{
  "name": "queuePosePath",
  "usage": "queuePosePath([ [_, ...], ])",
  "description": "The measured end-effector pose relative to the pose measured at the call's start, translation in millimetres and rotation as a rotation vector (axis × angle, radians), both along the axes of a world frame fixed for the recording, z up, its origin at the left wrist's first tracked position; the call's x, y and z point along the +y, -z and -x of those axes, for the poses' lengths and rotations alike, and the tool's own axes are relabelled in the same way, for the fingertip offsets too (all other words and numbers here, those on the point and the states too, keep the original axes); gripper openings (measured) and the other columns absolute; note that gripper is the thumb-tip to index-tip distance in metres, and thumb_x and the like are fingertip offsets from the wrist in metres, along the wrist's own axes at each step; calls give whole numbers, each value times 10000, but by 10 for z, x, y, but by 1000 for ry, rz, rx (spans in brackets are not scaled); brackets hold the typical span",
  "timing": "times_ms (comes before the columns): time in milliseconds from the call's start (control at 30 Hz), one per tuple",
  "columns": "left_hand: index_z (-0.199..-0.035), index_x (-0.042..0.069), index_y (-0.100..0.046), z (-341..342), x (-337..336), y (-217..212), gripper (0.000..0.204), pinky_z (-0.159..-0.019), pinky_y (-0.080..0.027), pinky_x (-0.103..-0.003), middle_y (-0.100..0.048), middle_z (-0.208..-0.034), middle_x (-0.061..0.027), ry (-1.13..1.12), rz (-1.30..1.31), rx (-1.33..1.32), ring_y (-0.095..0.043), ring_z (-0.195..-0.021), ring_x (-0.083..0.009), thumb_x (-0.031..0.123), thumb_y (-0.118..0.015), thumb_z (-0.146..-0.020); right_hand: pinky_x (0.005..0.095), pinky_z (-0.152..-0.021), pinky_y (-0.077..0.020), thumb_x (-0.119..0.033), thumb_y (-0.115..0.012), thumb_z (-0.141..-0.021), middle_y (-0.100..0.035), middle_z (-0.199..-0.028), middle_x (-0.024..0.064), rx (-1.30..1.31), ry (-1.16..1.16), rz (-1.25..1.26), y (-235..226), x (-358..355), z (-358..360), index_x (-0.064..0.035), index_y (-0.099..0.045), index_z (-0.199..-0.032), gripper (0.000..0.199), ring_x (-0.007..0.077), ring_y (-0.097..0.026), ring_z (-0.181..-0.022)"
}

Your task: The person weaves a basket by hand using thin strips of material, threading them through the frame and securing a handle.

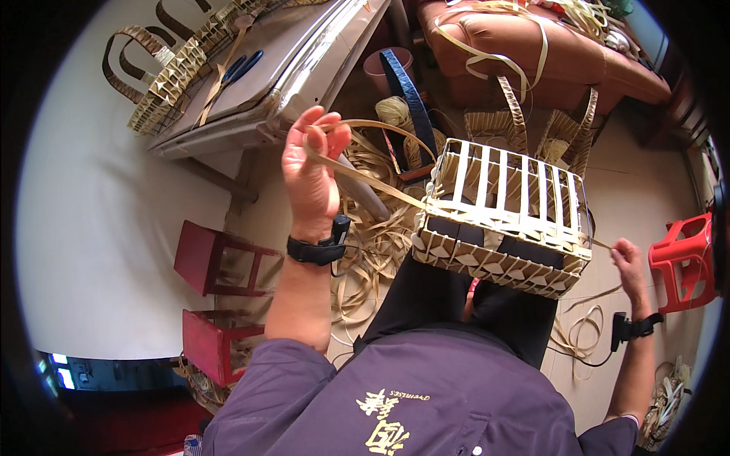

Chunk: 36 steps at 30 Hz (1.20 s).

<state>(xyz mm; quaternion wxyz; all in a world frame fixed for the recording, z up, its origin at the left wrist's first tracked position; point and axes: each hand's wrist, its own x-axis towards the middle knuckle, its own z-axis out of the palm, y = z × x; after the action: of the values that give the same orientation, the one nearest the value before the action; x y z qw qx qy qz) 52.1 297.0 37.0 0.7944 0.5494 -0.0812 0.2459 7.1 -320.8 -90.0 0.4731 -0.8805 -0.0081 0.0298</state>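
A half-woven basket [559, 262] with a dark wire frame and pale flat strips rests on its side across my lap. My left hand [312, 171] is raised to the left of the basket, its fingers closed on a long beige weaving strip [365, 178]. This strip runs down to the basket's left side, and a loop of it arcs behind my fingers. To the right of the basket my right hand [630, 266] is closed, and a thin length of strip stretches from the basket's right edge to its fingertips. Parallel pale strips cross the basket's upper face.
Loose strips [372, 251] pile on the floor at left. Blue-handled scissors [243, 67] lie on the table [304, 57], beside a handled basket [171, 80]. Red stools stand either side, one red plastic stool [688, 258] at right. Behind are more handled baskets [494, 125] and a padded seat [494, 38].
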Motion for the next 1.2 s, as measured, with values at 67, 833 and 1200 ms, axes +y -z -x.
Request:
queuePosePath([
  [67,-1246,17,-685,-37,-48,134,429,-807,-586,-257,-732,-1048,-62,-50,-168,-51,-680,-815,-86,348,-773,-989,263,-619,-389,-30,-641,-971,-479,-735,-22,-35,4,84,-62,-136,-14,-25,-558,-854,144,75,-448,-697],
  [833,-1189,19,-679,-263,-482,686,414,-654,-550,-199,-738,-1042,-49,250,6,307,-626,-697,-52,390,-719,-1009,295,-808,-427,-33,-623,-960,-544,-1028,33,-73,245,266,1037,-4484,2133,-27,-551,-1130,184,134,-515,-937],
  [1200,-1463,4,-542,-191,492,208,718,-1171,-415,-536,-443,-1549,-280,-1149,-1156,-456,-445,-1443,-464,411,-809,-935,311,-898,-445,-35,-615,-956,-575,-1167,59,-81,309,301,976,-4257,1251,-29,-547,-1262,314,162,-548,-1051],
])
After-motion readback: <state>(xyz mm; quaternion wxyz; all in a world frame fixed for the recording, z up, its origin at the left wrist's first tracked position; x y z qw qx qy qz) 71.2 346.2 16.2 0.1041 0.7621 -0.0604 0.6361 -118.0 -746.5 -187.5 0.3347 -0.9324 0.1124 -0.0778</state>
